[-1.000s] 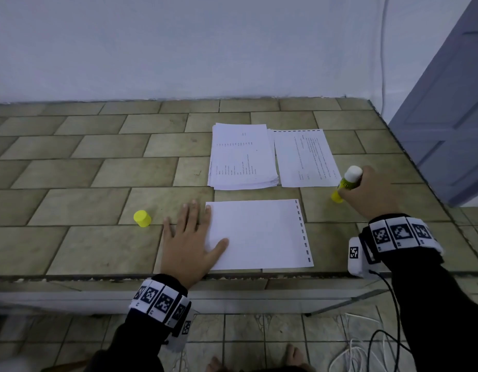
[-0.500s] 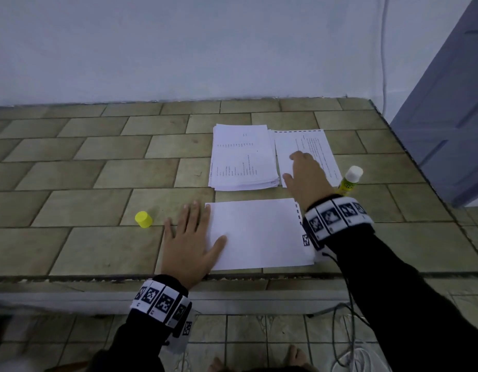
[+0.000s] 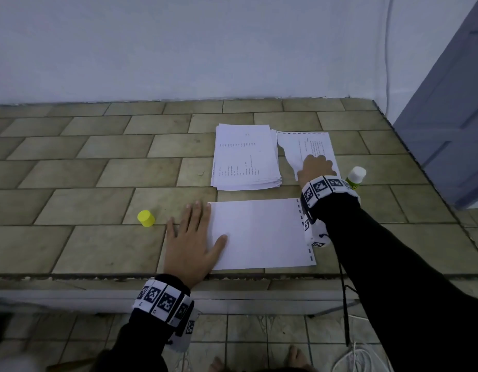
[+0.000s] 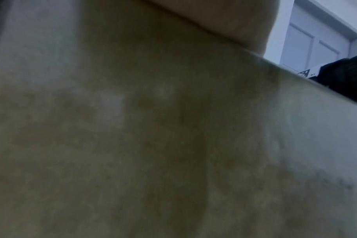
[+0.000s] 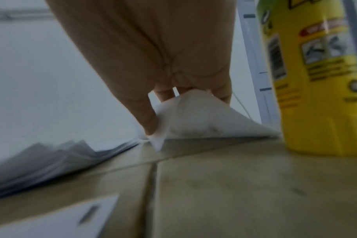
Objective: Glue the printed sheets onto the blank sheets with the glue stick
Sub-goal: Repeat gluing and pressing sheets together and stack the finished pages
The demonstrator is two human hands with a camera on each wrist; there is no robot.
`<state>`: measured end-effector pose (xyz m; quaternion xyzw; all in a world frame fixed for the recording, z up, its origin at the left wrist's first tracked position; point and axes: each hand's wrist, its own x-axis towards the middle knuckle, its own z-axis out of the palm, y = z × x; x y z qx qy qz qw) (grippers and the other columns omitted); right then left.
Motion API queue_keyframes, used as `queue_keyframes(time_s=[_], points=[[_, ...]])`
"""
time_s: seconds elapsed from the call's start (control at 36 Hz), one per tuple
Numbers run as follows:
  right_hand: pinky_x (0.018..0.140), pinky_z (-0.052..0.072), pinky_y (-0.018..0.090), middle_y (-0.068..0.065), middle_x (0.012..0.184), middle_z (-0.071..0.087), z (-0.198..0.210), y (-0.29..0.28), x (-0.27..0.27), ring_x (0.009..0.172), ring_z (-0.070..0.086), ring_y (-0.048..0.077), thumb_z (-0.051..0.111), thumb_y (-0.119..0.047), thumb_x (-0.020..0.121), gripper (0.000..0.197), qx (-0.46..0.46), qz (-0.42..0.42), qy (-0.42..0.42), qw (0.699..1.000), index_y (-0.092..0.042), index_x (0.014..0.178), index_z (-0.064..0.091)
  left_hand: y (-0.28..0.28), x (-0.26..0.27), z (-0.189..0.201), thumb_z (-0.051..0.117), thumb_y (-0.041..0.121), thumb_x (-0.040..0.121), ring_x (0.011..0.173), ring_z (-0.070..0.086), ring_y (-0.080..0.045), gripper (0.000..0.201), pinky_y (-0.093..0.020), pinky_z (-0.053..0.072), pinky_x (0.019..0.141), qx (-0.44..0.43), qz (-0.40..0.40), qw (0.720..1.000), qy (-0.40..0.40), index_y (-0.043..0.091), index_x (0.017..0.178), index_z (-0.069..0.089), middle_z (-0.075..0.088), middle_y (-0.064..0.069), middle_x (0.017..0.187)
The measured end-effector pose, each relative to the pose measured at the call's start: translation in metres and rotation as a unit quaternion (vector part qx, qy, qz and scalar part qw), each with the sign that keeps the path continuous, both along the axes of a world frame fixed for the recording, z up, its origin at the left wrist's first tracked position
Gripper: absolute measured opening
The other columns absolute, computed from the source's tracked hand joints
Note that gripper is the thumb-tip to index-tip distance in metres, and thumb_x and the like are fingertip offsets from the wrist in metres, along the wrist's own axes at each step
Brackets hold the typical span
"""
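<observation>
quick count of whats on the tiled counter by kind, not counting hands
stack of printed white sheets: 1
loose printed white sheet: 1
blank white sheet: 1
yellow glue stick with white tip: 1
yellow cylindrical cap: 1
total: 5

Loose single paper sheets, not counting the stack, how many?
2: a blank sheet nearest the edge under the left hand, and a printed sheet beside the stack, pinched by the right hand.
</observation>
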<state>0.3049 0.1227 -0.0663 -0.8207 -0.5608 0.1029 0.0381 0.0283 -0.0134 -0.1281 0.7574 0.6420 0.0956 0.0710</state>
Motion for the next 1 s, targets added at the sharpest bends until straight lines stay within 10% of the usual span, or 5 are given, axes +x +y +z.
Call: queue_keyframes(time_s=[0.36,0.56,0.67,0.86,1.0], points=[[0.096,0.042,0.042,0.012,0.124,0.051,0.057,-0.032,-0.02,0.119,0.043,0.03,0.06,-0.024,0.091,0.035,0.222,0.154,0.161,0.949,-0.011,0.123,0.057,0.004,-0.002,0.016,0.015,0.075,0.08,0.149,0.013,-0.005,0.093,-0.04,-0.003,0.122,-0.039,0.062,0.975,-0.209,0.02,0.154,0.028,0.029,0.006,0.16],[0.095,0.019,0.021,-0.001,0.126,0.049,0.05,-0.092,-0.015,0.129,0.032,0.014,0.076,-0.015,0.078,0.034,0.212,0.274,0.253,0.903,-0.023,0.111,0.068,0.01,-0.009,0.046,0.022,0.062,0.095,0.107,0.064,-0.011,0.068,-0.032,0.048,0.096,-0.008,0.108,0.869,-0.483,0.016,0.131,0.056,0.069,0.01,0.112],[0.098,0.015,0.018,0.002,0.145,0.039,0.03,-0.112,-0.002,0.132,0.024,0.013,0.078,-0.018,0.078,0.034,0.173,0.292,0.256,0.905,-0.033,0.106,0.067,0.019,-0.006,0.065,0.018,0.046,0.106,0.081,0.07,-0.023,0.052,-0.031,0.051,0.062,-0.149,0.179,0.77,-0.593,0.018,0.129,0.055,0.075,-0.003,0.09],[0.112,0.026,0.04,0.015,0.152,0.032,0.006,-0.127,0.014,0.144,0.022,0.03,0.082,-0.015,0.074,0.046,0.132,0.299,0.289,0.9,-0.044,0.103,0.061,0.009,-0.005,0.068,0.061,-0.003,0.091,0.091,0.065,-0.026,0.039,-0.04,0.054,0.079,-0.216,0.082,0.765,-0.601,0.023,0.121,0.062,0.072,-0.016,0.102],[0.102,0.043,0.015,-0.01,0.145,0.032,0.001,-0.137,0.023,0.142,0.022,0.004,0.075,0.0,0.078,0.052,0.088,0.243,0.423,0.868,-0.033,0.116,0.06,0.007,-0.002,0.064,0.06,-0.005,0.092,0.089,0.054,-0.029,0.036,-0.05,0.043,0.089,-0.21,0.065,0.794,-0.567,0.024,0.111,0.071,0.065,-0.012,0.086]])
